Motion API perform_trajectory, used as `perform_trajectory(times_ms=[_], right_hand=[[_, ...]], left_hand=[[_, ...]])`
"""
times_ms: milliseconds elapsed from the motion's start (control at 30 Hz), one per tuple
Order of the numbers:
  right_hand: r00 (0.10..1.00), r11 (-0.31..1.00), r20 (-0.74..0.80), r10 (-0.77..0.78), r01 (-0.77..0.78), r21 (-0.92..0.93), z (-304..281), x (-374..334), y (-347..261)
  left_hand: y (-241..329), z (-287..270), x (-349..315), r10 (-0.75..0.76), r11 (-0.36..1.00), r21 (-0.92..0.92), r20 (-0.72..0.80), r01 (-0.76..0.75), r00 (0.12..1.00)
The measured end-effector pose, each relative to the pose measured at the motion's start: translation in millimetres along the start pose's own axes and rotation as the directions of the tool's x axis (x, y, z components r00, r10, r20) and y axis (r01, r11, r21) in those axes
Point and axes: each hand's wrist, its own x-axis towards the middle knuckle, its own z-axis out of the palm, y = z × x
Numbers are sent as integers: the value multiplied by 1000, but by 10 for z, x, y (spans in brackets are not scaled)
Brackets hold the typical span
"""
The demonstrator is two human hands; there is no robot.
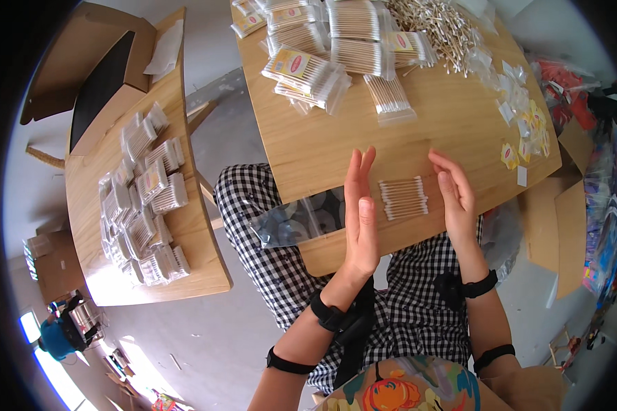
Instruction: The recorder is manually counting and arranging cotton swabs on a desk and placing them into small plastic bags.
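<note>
A small row of cotton swabs lies side by side on the wooden table in front of me. To its left my left hand stands on edge, fingers stretched out and palm facing the swabs. On the other side my right hand is held the same way, its fingers straight and slightly bent inward. Neither hand holds anything, and a gap shows between each palm and the row. Left of my left hand, a clear plastic bag lies at the table's near edge and hangs partly over it.
Filled swab packs are stacked at the far side, beside a heap of loose swabs. Yellow cards and small clear bags lie at the right. More packs and an open carton occupy a second table at left.
</note>
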Motion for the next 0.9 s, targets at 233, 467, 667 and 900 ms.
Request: perform_trajectory(times_ms=[233, 467, 667, 900], right_hand=[[994, 920, -90, 69, -29, 390, 384, -171, 3], [989, 908, -99, 106, -56, 415, 370, -209, -63], [992, 945, -82, 98, -66, 321, 327, -198, -57], [973, 734, 108, -203, 224, -641, 473, 91, -17]], left_hand=[[-175, 118, -111, 12, 1000, 0, -2, -12, 1000], [-188, 177, -224, 24, 1000, -4, -42, -24, 999], [-143, 154, -229, 28, 998, -44, -121, -34, 992], [146, 188, -251, 34, 999, 6, -264, -34, 964]])
